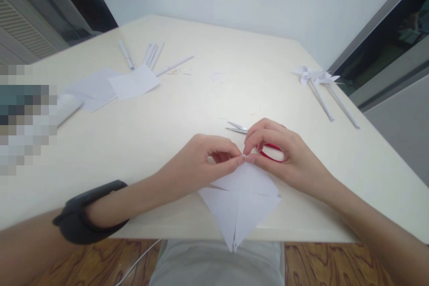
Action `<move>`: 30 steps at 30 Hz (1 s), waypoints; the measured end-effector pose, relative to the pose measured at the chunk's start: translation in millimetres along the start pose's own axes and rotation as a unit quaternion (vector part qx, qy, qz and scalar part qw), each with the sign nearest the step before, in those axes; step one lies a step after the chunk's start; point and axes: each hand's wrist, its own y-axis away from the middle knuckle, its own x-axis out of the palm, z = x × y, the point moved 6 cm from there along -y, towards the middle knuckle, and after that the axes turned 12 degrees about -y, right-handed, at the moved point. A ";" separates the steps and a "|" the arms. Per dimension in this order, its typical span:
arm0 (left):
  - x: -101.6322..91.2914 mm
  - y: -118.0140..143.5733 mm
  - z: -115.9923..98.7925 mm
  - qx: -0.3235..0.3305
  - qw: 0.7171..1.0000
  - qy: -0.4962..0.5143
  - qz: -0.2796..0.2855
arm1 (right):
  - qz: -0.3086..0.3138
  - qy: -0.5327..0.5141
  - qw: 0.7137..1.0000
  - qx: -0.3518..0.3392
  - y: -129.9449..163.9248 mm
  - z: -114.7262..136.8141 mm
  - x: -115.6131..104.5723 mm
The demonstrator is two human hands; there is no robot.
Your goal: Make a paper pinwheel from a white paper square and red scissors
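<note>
A white paper square (239,203) with cuts running in from its corners lies at the near edge of the cream table (201,98), one corner hanging over the edge. My left hand (197,165) and my right hand (284,154) both pinch the paper's far corner between thumb and forefinger, fingertips touching. A pair of scissors (239,128) with red handles lies just behind my right hand, blades pointing left, handles mostly hidden by the hand. A dark band sits on my left wrist.
White paper sheets (134,82) and several rolled paper sticks (150,56) lie at the far left. A finished paper pinwheel (313,76) on sticks rests at the far right. A blurred object sits at the left edge.
</note>
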 end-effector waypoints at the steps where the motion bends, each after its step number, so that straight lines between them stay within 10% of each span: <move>1: 0.0 -0.2 -0.3 0.002 1.000 -0.006 0.000 | -0.003 0.001 1.000 0.001 -0.1 -0.6 -0.1; 30: 3.1 -0.7 3.4 0.035 0.995 -0.092 0.021 | 0.014 -0.063 0.997 0.052 -5.9 -8.5 -3.7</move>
